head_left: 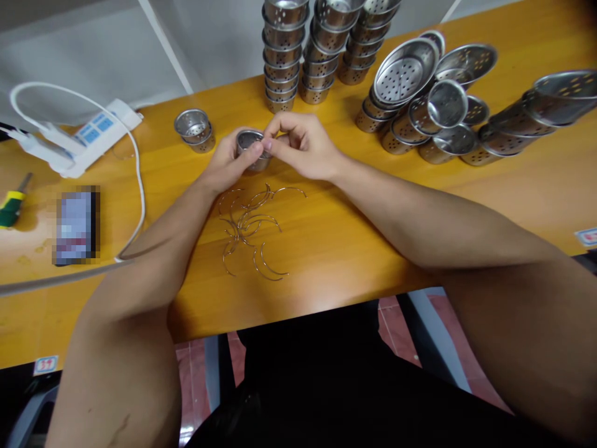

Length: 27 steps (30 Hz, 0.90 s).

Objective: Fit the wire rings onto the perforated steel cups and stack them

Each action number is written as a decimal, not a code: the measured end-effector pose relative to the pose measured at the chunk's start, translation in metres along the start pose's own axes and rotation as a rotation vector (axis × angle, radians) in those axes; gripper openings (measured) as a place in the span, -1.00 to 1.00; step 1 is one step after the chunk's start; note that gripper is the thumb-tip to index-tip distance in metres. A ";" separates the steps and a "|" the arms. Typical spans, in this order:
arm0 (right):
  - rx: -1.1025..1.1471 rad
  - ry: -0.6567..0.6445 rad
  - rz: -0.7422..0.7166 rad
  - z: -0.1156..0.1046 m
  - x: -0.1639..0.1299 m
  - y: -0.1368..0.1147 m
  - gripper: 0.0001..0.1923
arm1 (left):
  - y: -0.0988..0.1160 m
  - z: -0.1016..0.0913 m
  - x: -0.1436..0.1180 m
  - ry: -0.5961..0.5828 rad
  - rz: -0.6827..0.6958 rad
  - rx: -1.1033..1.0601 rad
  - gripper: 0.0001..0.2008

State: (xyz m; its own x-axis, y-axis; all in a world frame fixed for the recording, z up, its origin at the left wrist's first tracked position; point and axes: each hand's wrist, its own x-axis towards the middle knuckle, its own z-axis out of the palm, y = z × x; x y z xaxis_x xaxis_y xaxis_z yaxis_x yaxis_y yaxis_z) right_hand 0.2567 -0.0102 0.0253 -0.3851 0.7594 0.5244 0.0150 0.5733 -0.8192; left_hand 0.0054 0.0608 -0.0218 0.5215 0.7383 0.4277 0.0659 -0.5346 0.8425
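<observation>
both forearms angle inward over the table (466, 186); left hand (228, 163) cups a small strainer cup (250, 147), right hand (303, 146) pinches its rim with curled fingers.

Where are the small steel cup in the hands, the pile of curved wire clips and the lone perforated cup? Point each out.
small steel cup (250, 145), head view, on its rim between the fingers.
curved wire clips (249, 224), head view, middle of the pile.
lone perforated cup (194, 127), head view, on its inner wall.
</observation>
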 end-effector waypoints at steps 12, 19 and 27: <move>-0.012 -0.047 0.183 -0.019 0.010 -0.035 -0.43 | 0.023 0.006 -0.002 0.006 -0.087 0.164 -0.23; 0.145 -0.113 0.230 -0.015 0.007 -0.023 -0.58 | 0.026 0.005 -0.001 -0.045 -0.097 0.218 -0.14; 0.169 -0.098 0.294 -0.013 0.006 -0.017 -0.53 | 0.018 0.003 0.001 -0.051 -0.079 0.182 -0.08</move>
State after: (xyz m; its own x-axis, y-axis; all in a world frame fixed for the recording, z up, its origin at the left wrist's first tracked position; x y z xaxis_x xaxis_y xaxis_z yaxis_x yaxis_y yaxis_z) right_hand 0.2658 -0.0113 0.0457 -0.4736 0.8467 0.2425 -0.0118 0.2692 -0.9630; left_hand 0.0097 0.0510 -0.0074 0.5508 0.7616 0.3414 0.2584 -0.5445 0.7979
